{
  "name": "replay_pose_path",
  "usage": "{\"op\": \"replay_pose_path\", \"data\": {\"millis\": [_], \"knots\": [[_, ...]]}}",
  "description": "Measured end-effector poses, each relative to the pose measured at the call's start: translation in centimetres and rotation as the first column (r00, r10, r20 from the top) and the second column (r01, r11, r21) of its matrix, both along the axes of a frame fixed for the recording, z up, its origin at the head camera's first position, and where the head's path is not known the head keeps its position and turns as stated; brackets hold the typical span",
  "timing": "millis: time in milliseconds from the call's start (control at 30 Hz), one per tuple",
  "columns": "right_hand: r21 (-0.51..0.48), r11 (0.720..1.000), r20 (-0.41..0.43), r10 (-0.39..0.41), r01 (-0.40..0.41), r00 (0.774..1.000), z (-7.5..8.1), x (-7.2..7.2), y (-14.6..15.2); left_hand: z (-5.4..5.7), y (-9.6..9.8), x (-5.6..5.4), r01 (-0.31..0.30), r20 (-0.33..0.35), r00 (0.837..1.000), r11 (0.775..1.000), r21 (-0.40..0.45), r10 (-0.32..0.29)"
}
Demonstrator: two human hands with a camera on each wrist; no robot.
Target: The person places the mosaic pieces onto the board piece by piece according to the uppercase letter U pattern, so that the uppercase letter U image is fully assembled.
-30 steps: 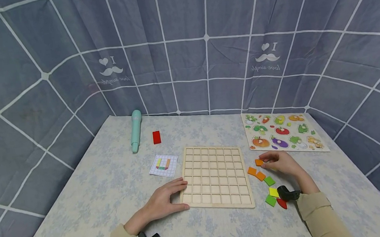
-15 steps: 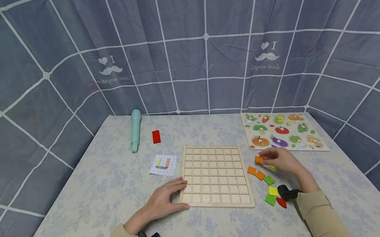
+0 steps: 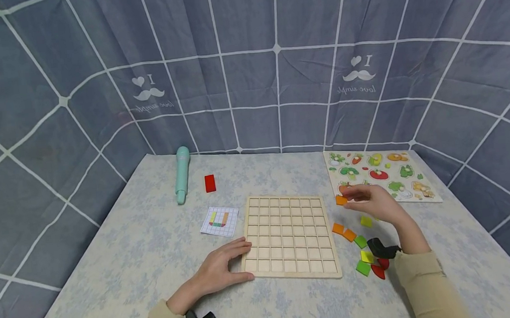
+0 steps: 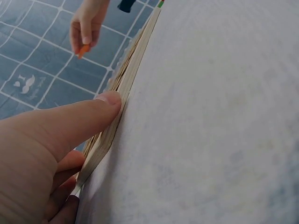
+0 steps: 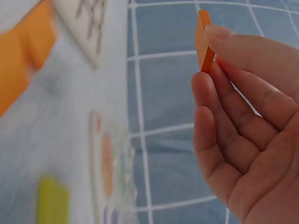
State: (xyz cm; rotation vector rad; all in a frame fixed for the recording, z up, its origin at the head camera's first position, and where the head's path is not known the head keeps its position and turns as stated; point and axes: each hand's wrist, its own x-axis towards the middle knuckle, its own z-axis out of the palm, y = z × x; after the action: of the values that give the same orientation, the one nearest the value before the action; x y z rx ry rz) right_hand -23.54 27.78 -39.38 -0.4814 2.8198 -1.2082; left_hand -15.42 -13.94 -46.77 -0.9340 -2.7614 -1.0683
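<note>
My right hand [image 3: 377,204] pinches an orange square tile [image 3: 341,200] between thumb and fingertips, raised in front of the vegetable puzzle board. The right wrist view shows the tile [image 5: 202,42] edge-on at the thumb tip. My left hand [image 3: 218,269] rests at the near left corner of a wooden grid board [image 3: 291,275], fingers along its left side. In the left wrist view the thumb touches the board's edge [image 4: 133,70]. Right of the board lie two orange tiles [image 3: 349,235], green tiles [image 3: 363,269], yellow tiles [image 3: 367,257] and red curved pieces [image 3: 378,272].
A printed pattern card [image 3: 219,222] lies left of the grid board. Farther back are a red block [image 3: 210,183] and a mint-green microphone [image 3: 182,174]. The vegetable puzzle board [image 3: 411,196] sits at the back right, before a checked curtain [image 3: 253,79].
The right hand has lifted the orange tile from beside the other tiles and moved it away from me, uncovering a yellow tile and a second red piece. The left hand stays put.
</note>
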Motion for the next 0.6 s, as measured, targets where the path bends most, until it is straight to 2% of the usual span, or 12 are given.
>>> {"op": "replay_pose_path", "data": {"millis": [133, 267, 600], "knots": [[-0.029, 1.000, -0.001, 0.012, -0.012, 1.000, 0.9, -0.6, -1.6, 0.0, 0.0, 0.0, 0.001, -0.006, 1.000, 1.000, 0.000, -0.001], [-0.059, 0.998, -0.004, 0.031, -0.031, 1.000, 1.2, -1.4, -3.6, 0.1, 0.0, 0.0, 0.005, -0.007, 1.000, 1.000, 0.008, -0.005], [-0.164, 0.977, 0.008, 0.141, -0.138, 0.990, 0.4, -2.8, -8.6, 0.1, -0.1, 0.0, 0.009, 0.007, 1.000, 1.000, -0.003, -0.009]]}}
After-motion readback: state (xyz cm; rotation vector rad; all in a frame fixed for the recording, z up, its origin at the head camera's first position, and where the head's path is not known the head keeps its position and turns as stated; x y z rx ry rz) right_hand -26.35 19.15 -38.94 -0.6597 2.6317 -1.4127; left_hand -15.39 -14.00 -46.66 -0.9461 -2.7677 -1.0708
